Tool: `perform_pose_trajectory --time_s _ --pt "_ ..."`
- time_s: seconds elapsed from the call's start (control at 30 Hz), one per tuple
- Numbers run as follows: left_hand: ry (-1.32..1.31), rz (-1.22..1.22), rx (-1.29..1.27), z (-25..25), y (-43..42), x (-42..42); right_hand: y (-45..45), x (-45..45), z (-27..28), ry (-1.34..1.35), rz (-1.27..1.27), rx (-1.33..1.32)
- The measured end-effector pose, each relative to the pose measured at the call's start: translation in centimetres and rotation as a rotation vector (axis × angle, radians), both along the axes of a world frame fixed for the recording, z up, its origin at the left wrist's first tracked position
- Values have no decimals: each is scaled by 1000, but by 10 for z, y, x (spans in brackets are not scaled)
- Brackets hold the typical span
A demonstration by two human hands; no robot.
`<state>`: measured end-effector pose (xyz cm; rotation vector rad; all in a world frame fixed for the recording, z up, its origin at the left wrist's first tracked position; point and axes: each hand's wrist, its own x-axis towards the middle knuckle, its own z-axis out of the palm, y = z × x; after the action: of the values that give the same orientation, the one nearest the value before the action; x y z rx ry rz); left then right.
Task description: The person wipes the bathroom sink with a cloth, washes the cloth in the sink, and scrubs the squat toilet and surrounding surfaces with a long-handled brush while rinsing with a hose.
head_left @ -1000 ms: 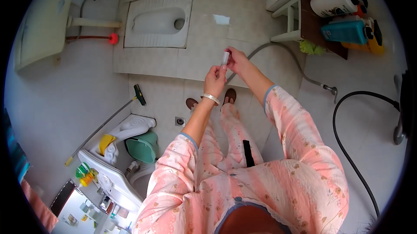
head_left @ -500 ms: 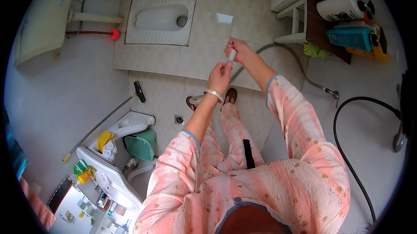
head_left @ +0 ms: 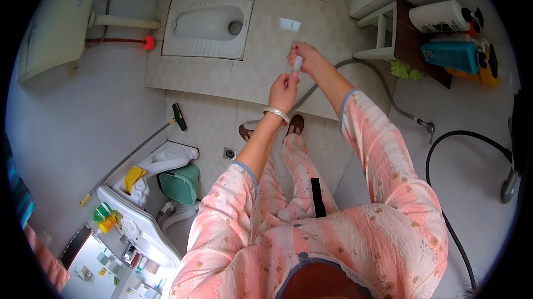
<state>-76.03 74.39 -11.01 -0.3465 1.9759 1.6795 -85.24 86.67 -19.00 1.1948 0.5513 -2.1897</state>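
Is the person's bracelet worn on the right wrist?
No, the bracelet sits at the wrist of the left hand, while none shows by the right hand.

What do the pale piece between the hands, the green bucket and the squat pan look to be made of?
Pale piece: perhaps smooth plastic, from its even whitish look; too small to be sure.
Green bucket: likely plastic, uniformly coloured.
Squat pan: probably glazed ceramic, white with moulded ribs.
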Motion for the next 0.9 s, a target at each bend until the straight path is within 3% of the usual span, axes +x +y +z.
perform_pose_trajectory --time_s 0.13,0.17,0.23,0.43,0.9 --pt "-177 95 122 6 11 -10 7 -1 -11 113 -116 157" --pt "-232 116 139 8 14 -13 11 0 -9 112 -114 158" --pt "-287 136 159 10 19 -19 25 7 -3 105 -29 403" --pt "-405 154 217 8 35 -34 76 34 -26 54 -5 621" --pt "-411 167 396 21 45 -82 129 104 -44 -65 -194 659"
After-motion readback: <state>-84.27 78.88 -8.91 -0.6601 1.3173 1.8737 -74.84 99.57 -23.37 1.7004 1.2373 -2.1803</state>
